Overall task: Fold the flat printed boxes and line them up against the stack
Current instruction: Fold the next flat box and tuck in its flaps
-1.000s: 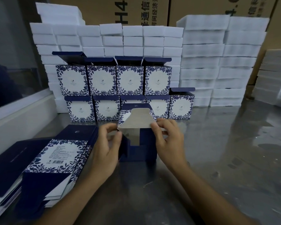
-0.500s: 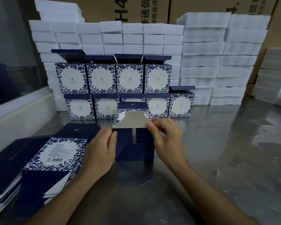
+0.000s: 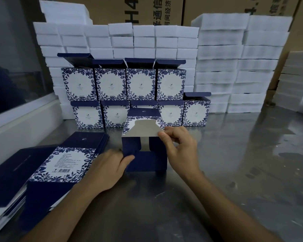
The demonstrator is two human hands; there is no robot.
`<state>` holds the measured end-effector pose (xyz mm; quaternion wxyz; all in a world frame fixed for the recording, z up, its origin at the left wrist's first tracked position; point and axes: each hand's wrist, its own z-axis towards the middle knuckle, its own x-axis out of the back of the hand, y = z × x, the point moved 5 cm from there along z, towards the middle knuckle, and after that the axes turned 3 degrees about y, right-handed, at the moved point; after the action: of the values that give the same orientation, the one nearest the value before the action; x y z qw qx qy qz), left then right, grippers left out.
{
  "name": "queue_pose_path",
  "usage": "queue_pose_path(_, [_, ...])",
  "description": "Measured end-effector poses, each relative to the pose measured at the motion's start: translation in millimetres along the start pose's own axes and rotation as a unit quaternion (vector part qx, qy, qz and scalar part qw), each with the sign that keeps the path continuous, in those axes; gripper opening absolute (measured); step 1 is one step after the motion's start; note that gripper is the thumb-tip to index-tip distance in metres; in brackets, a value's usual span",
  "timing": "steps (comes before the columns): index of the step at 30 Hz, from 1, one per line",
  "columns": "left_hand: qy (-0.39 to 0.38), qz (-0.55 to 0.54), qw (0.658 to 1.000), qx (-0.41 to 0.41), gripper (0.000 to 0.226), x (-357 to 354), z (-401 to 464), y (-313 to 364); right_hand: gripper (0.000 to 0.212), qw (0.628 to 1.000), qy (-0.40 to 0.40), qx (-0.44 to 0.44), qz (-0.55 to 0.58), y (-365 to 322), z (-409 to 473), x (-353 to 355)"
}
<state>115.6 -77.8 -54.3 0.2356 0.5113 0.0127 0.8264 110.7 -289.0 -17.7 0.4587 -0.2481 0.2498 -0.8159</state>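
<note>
You steadied the half-folded box (image 3: 145, 154) on the steel table (image 3: 234, 172), just before the two rows of finished boxes (image 3: 124, 84), so its bottom could close. Your left hand (image 3: 105, 168) pressed a dark blue side flap with its thumb; your right hand (image 3: 180, 144) pinched the grey, matte cardboard flap (image 3: 142, 130).

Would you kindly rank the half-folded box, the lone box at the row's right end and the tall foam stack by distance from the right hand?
1. Half-folded box, held by the right hand.
2. Lone box, behind, slightly right.
3. Tall foam stack, far back right.
</note>
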Motion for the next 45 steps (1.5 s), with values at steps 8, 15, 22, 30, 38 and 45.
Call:
queue_pose_path(8, [-0.04,-0.04,0.998,-0.022,0.043,-8,0,-7,0.032,1.0,0.001,0.0,0.019,1,-3,-2])
queue_pose_path(15, [0.195,-0.257,0.945,0.047,0.039,19,1,-7,0.008,0.999,-0.024,0.045,-0.013,0,-2,-7])
queue_pose_path(22, [0.283,-0.098,0.954,-0.021,0.029,26,-1,23,0.008,0.971,-0.001,0.184,-0.152,-20,-8,-17])
queue_pose_path(30, [0.31,-0.011,0.95,-0.042,0.034,25,-1,34,0.01,0.961,-0.026,0.192,-0.197,-46,-14,-48])
queue_pose_path(38, [0.307,-0.026,0.95,-0.04,0.036,29,1,34,0.007,0.969,-0.012,0.199,-0.144,-31,-9,-38])
queue_pose_path(45, [0.303,-0.039,0.951,-0.04,0.037,29,1,33,0.006,0.982,-0.011,0.174,-0.074,-20,-4,-33])
